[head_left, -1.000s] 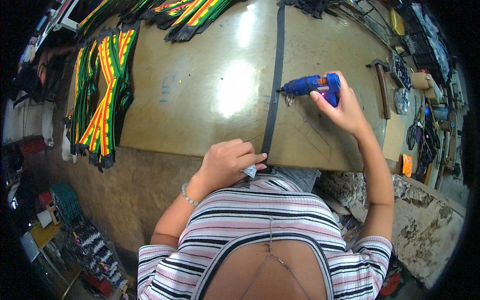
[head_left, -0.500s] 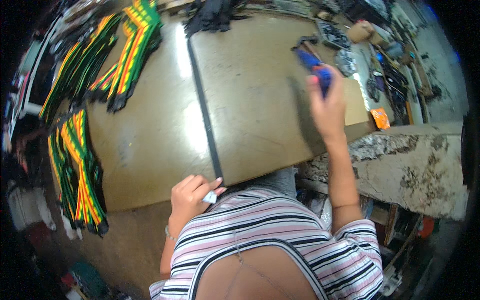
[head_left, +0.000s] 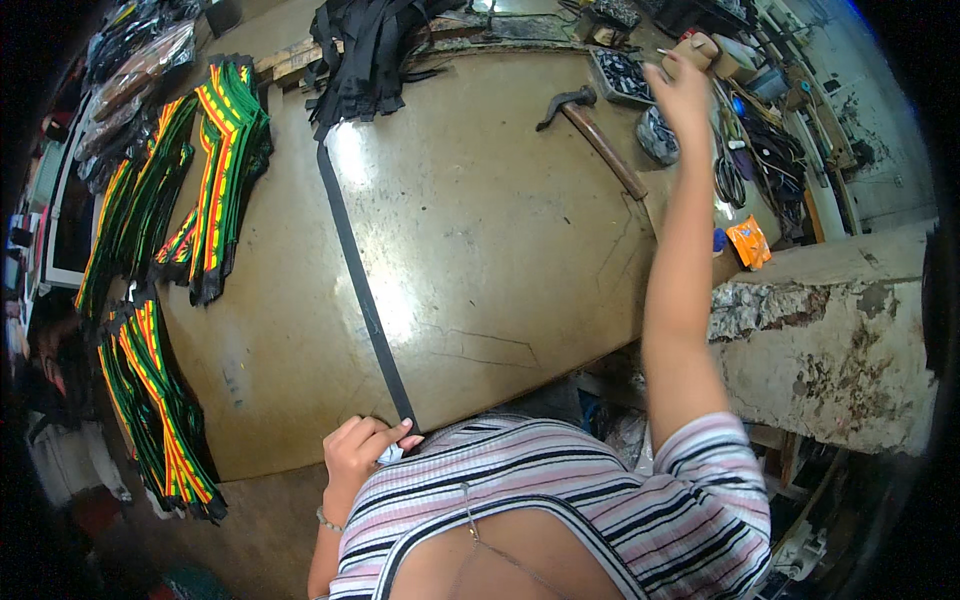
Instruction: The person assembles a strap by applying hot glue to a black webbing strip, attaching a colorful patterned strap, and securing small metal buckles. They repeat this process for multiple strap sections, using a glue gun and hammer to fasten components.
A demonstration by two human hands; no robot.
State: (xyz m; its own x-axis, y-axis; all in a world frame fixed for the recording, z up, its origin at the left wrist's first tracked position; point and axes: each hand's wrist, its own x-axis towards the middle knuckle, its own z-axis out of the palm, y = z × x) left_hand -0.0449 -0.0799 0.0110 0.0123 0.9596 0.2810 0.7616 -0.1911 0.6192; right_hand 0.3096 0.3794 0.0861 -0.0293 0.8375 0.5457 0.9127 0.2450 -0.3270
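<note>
A long black strap (head_left: 362, 290) runs down the brown table from a heap of black straps (head_left: 360, 60) at the far edge. My left hand (head_left: 365, 448) pinches its near end at the table's front edge, with a small white piece, partly hidden, under the fingers. My right arm is stretched to the far right. The right hand (head_left: 685, 100) is empty, thumb and fingers apart, above the table beside a grey tray of small black parts (head_left: 622, 75) and near a brown roll (head_left: 697, 50). Left of that forearm lies a hammer (head_left: 605, 148) with a wooden handle.
Bundles of green, yellow and red striped straps (head_left: 215, 180) lie at left, with another bundle (head_left: 165, 400) hanging over the edge. An orange packet (head_left: 748, 243) rests at right, a blue thing (head_left: 719, 240) beside it. A rough, peeling ledge (head_left: 820, 340) adjoins the table.
My right hand has let go of the blue object and reached farther away toward the back right. The left hand still pinches the strap end. The whole view has shifted.
</note>
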